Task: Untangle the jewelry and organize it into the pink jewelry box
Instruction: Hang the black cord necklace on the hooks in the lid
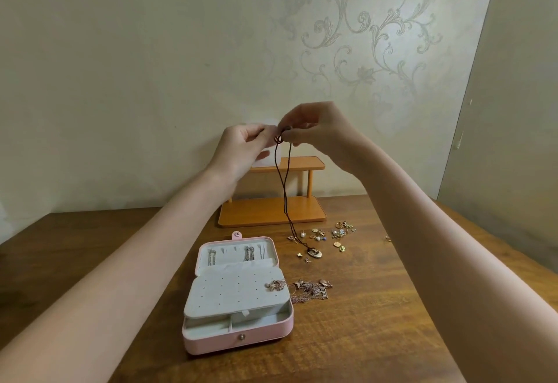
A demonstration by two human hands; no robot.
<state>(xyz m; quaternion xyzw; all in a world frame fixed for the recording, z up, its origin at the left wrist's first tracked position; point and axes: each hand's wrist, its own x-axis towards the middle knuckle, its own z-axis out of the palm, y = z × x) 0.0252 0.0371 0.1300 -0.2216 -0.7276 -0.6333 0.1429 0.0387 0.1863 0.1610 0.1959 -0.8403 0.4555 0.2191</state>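
Closest up, pink jewelry box sits open mid-counter. Both hands, left hand and right hand, pinch the cord necklace knot; its pendant could drag into the loose earrings and snag.

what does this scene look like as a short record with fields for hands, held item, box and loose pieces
left hand: left hand raised, pinching the top of the dark cord
right hand: right hand raised, pinching the same knotted top
held item: dark cord necklace hanging down, its oval pendant at the wooden table
box: pink jewelry box open, silver chains hung in the lid, grey earring panel lifted
loose pieces: small earrings scattered right of the box; rose gold chain tangle at the box's right edge
behind: orange two-tier shelf
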